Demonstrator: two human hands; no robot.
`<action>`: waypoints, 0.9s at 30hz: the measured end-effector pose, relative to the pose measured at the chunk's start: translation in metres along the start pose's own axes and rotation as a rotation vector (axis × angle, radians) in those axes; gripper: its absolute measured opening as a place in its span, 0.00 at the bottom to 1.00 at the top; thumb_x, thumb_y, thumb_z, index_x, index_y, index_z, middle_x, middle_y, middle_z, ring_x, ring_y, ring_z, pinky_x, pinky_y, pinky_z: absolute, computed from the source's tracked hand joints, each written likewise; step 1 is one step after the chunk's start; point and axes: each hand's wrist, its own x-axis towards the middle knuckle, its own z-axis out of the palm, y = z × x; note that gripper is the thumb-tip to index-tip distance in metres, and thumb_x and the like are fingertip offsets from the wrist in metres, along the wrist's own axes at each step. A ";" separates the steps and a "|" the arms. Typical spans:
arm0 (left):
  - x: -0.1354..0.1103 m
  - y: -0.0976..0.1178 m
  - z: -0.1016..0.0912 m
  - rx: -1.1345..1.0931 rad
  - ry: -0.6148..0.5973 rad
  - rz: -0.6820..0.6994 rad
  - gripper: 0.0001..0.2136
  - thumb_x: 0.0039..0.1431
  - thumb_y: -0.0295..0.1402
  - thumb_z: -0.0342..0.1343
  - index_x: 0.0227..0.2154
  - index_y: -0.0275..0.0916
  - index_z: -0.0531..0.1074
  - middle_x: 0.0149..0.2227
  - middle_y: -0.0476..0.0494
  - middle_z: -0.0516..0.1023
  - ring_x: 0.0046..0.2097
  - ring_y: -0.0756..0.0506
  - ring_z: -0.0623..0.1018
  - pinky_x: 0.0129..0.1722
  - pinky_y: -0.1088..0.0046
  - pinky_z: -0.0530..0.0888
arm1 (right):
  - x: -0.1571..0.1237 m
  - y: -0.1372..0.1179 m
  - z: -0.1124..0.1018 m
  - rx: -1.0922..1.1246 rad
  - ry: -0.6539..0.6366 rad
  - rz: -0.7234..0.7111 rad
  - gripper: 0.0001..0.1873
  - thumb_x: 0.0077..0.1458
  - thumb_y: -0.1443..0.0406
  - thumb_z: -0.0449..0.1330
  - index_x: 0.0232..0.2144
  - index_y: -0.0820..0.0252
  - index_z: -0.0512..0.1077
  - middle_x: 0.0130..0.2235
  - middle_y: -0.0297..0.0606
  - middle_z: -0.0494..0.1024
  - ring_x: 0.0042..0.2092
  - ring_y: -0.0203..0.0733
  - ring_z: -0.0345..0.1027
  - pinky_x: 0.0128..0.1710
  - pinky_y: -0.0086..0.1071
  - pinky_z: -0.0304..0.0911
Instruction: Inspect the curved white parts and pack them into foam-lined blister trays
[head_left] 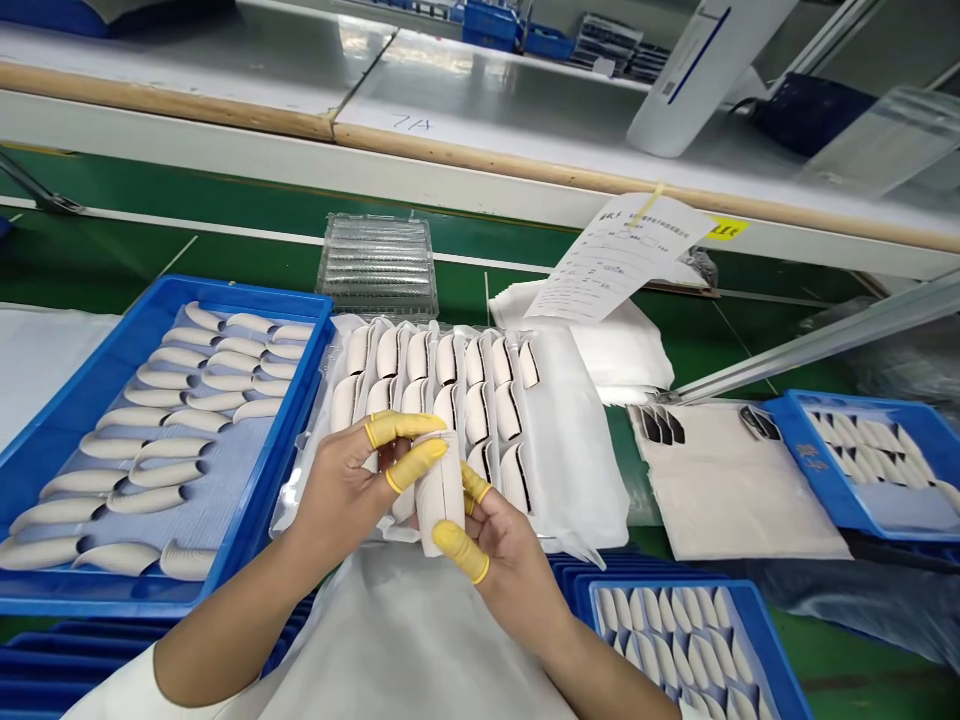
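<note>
A cream curved piece [441,492] with a thin dark seam line down its front is held upright between my hands. My left hand [349,485] pinches its top with thumb and forefinger, both in yellow finger covers. Lower down, my right hand [506,550] grips its right side, the covered thumb on the front and fingers behind. Just beyond lies a clear tray lined with white sheeting [574,440], carrying rows of similar cream pieces [476,412] with dark edges. My hands partly hide its near rows.
On the left, a blue tray [319,315] holds loose curved pieces. Further blue trays stand at lower right [776,640] and far right [806,450]. A stack of clear plastic trays [379,265] lies behind. A printed sheet [619,255] hangs from the shelf edge [480,160], and a metal post [817,345] slants at right.
</note>
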 end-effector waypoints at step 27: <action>0.024 -0.011 0.015 -0.623 -0.233 -0.711 0.15 0.41 0.42 0.70 0.22 0.36 0.75 0.14 0.57 0.65 0.17 0.57 0.63 0.15 0.83 0.61 | -0.015 0.000 0.002 -0.305 0.100 -0.200 0.44 0.46 0.55 0.73 0.64 0.52 0.63 0.26 0.28 0.77 0.29 0.34 0.72 0.37 0.30 0.72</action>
